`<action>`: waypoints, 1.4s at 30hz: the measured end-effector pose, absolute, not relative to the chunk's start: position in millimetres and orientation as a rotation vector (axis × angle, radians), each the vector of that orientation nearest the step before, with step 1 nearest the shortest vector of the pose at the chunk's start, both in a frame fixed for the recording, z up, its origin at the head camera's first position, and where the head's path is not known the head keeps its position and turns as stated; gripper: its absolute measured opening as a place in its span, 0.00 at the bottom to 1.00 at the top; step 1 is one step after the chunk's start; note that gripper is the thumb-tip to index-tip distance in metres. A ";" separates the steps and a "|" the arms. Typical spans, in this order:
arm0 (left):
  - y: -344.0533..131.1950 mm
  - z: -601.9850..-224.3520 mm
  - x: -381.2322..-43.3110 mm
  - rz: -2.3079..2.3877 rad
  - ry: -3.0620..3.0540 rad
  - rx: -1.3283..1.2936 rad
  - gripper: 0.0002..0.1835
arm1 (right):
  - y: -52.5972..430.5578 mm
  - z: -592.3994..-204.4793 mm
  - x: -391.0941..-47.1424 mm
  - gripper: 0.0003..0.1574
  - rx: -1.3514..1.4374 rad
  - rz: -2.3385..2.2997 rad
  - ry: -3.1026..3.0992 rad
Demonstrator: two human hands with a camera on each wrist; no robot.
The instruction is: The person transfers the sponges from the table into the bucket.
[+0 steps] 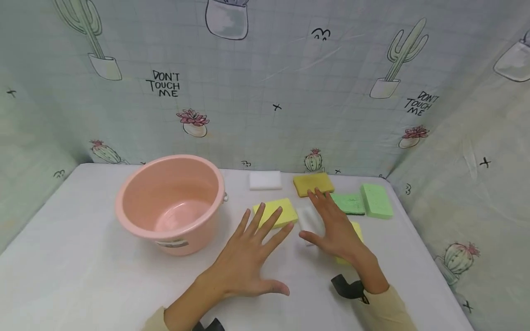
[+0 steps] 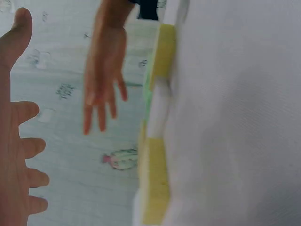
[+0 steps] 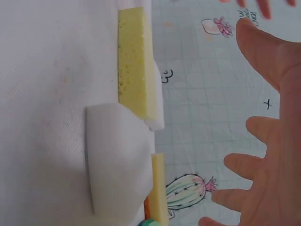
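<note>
My left hand (image 1: 244, 262) is spread palm down over the white table, its fingertips overlapping a pale yellow sponge (image 1: 279, 209) in the head view. My right hand (image 1: 337, 230) hovers with fingers spread over a white sponge (image 1: 310, 218) and another yellow sponge (image 1: 357, 230), which it partly hides. Both hands hold nothing; the wrist views show their fingers held above the sponges. Beyond the right fingertips lie a darker yellow sponge (image 1: 312, 182) and a green scouring pad (image 1: 348, 203). A light green sponge (image 1: 377, 201) sits to their right, and a white block sponge (image 1: 265, 180) at the back.
A pink plastic basin (image 1: 169, 197) stands on the left of the table (image 1: 74, 276), with nothing seen inside. A cloth printed with cacti (image 1: 265, 92) hangs behind the table and along its sides. Dark straps (image 1: 348, 287) show at the wrists.
</note>
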State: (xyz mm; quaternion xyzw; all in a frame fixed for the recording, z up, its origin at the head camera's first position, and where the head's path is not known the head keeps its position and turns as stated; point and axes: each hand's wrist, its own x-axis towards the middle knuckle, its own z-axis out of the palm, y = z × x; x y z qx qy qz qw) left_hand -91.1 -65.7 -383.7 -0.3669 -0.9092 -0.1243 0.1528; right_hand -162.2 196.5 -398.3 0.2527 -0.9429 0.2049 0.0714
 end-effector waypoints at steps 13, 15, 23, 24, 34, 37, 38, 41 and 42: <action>-111.5 -327.8 -60.5 -0.459 -2.411 -1.057 0.58 | 179.4 -395.3 -173.9 0.56 0.751 0.824 -2.848; -121.4 -321.9 -59.8 -0.481 -2.394 -1.026 0.57 | 178.0 -396.3 -176.8 0.56 0.766 0.844 -2.842; -165.6 -307.6 -62.2 -0.532 -2.248 -0.856 0.54 | 165.8 -401.6 -187.3 0.53 0.746 0.864 -2.844; -170.3 -306.7 -63.1 -0.552 -2.219 -0.848 0.52 | 164.6 -402.7 -188.5 0.53 0.735 0.857 -2.851; -216.5 -313.3 -78.7 -0.742 -2.051 -0.692 0.48 | 156.6 -411.9 -200.2 0.51 0.732 0.937 -2.876; -229.2 -322.6 -88.5 -0.932 -1.960 -0.636 0.46 | 154.1 -414.6 -203.2 0.51 0.744 0.983 -2.880; -233.0 -326.3 -91.7 -0.990 -1.925 -0.617 0.45 | 153.3 -416.0 -204.2 0.51 0.754 0.993 -2.876; -243.4 -338.8 -98.9 -1.122 -1.857 -0.536 0.42 | 151.3 -420.2 -205.7 0.50 0.778 1.025 -2.850; -246.6 -343.4 -100.6 -1.146 -1.842 -0.510 0.42 | 151.0 -421.9 -205.6 0.50 0.787 1.034 -2.835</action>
